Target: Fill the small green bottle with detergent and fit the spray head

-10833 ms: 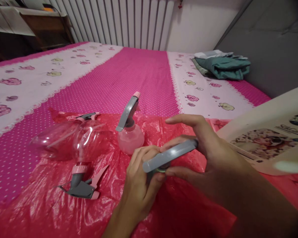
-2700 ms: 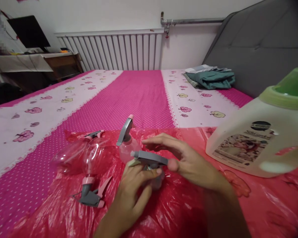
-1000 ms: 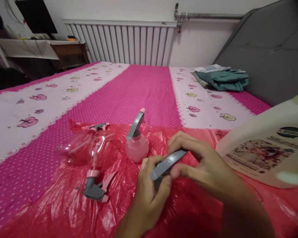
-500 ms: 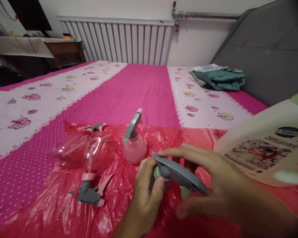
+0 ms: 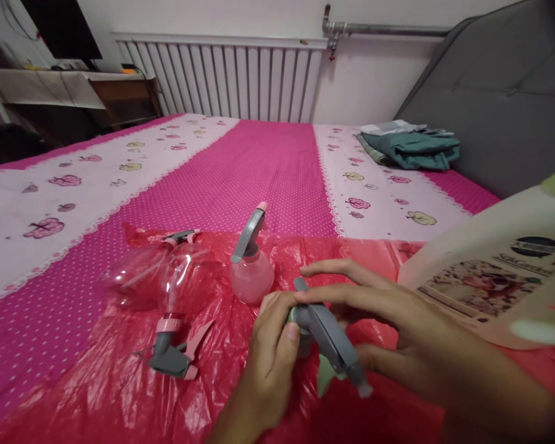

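Note:
My left hand (image 5: pixel 271 351) is closed around the neck of a spray bottle, thumb near its green collar (image 5: pixel 293 314). The bottle's body is mostly hidden behind that hand. On top sits a grey spray head (image 5: pixel 330 336) with a pale green trigger (image 5: pixel 326 373) below. My right hand (image 5: pixel 398 333) holds the spray head from the right, fingers at its back end and thumb by the front. Just beyond stands a small spray bottle (image 5: pixel 252 277) holding cloudy pinkish liquid. To the left, two clear spray bottles lie on their sides, the nearer bottle (image 5: pixel 182 280) with a pink-and-grey spray head (image 5: pixel 171 357).
Red plastic sheeting (image 5: pixel 97 382) covers the near part of the bed (image 5: pixel 277 160). A large pale jug (image 5: pixel 490 277) with a printed label stands close on the right. Folded clothes (image 5: pixel 411 148) lie by the grey headboard (image 5: pixel 490 86). A radiator (image 5: pixel 222 77) lines the back wall.
The spray head has turned so its front end points nearer to me, showing more of the green trigger. My right hand's fingers have shifted along with it. My left hand keeps its hold.

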Motion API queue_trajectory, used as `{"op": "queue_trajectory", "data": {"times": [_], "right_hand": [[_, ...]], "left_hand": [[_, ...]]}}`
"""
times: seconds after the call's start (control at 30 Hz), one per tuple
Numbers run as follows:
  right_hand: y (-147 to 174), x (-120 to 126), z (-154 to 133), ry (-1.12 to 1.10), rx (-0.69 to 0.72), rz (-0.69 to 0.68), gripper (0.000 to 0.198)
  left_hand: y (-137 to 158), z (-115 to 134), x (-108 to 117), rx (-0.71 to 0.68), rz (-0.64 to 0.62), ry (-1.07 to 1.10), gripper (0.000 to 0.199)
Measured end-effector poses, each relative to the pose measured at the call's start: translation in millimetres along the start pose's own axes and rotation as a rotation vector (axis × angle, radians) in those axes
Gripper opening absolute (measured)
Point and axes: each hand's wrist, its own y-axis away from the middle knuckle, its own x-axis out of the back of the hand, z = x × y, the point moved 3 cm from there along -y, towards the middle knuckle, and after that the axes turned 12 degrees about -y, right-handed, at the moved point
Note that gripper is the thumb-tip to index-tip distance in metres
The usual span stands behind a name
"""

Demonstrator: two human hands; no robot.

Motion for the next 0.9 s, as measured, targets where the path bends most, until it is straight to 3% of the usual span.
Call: {"op": "queue_trajectory", "data": {"times": [0.2, 0.43, 0.57, 0.73, 0.9], "right_hand": [[-18, -5, -4, -0.005, 0.073, 0.129, 0.026], [-25, -13, 1, -0.002, -0.006, 0.11, 0.018], [-27, -15, 5, -0.035, -0.002, 0.104, 0.016], [-29, -18, 5, -0.08, -0.052, 0.088, 0.015], [-26, -18, 3, -0.071, -0.104, 0.09, 0.012]], "left_hand": [[-1, 2, 1, -0.034, -0.029, -0.041, 0.044], [3, -8, 3, 0.06, -0.08, 0.071, 0.046], [5, -11, 1, 0.058, -0.037, 0.125, 0.042], [9, -7, 0, 0.191, 0.056, 0.196, 0.044], [12, -8, 0, 0.203, 0.047, 0.234, 0.038]]}}
